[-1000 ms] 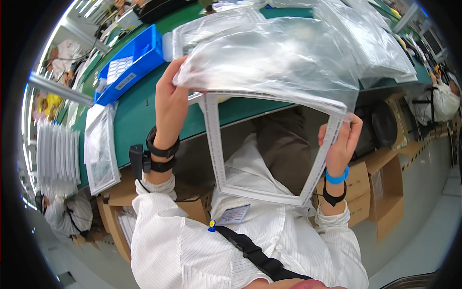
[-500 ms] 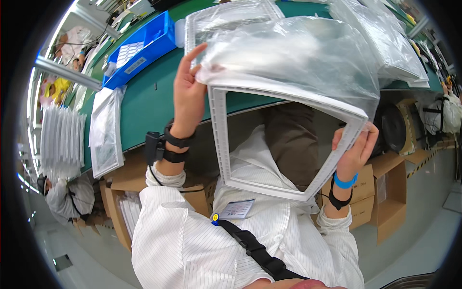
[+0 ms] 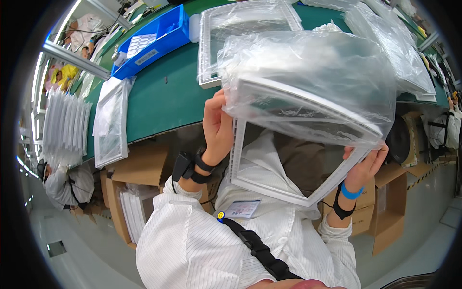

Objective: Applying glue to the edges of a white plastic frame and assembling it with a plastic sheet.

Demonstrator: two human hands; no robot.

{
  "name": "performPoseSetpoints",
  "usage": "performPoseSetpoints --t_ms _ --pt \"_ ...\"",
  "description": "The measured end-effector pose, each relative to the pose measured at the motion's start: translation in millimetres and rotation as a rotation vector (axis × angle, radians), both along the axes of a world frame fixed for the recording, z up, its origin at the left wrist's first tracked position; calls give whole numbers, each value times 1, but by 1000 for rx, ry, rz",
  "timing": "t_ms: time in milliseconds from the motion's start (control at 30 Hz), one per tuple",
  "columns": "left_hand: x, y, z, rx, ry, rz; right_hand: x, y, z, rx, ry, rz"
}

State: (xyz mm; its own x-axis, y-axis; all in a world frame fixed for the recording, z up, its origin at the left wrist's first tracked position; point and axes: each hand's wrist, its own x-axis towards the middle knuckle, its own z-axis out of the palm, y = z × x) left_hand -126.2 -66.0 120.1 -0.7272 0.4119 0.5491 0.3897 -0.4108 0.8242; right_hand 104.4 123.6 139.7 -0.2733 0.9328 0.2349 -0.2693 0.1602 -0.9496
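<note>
A white rectangular frame [image 3: 269, 192] with an open middle is held tilted in front of me, over the table's near edge. Its far part lies inside a clear plastic bag [image 3: 308, 58], while the near part sticks out uncovered. My left hand [image 3: 217, 126] is closed on the bag's edge beside the frame's left side, its fingertips partly hidden by the plastic. Closed round the frame's right side is my right hand [image 3: 366, 166], where the bag's mouth reaches its fingers.
On the green table [image 3: 159, 103] stands a blue bin [image 3: 166, 42]. Another bagged frame [image 3: 206, 50] lies behind the held one. Bagged pieces [image 3: 392, 53] are piled at right; a wrapped frame [image 3: 110, 126] and upright stack [image 3: 65, 120] are at left. Cardboard boxes [image 3: 390, 207] sit below.
The bag has come further down over the frame, now covering its far bar and upper sides. My left hand has moved nearer to me, its raised fingers now curled on the plastic.
</note>
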Motion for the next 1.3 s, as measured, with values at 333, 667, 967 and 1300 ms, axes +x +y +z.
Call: performPoseSetpoints --t_ms 333,667,967,1300 --pt "19 -7 8 -265 186 118 41 -15 -56 -270 63 286" --pt "30 -38 5 -381 188 -250 46 26 -27 -299 70 394" --pt "51 -114 -33 -581 -92 -551 99 -52 -99 -171 -238 368" --pt "15 -109 -53 -428 -498 -730 109 -86 -116 -134 -286 379"
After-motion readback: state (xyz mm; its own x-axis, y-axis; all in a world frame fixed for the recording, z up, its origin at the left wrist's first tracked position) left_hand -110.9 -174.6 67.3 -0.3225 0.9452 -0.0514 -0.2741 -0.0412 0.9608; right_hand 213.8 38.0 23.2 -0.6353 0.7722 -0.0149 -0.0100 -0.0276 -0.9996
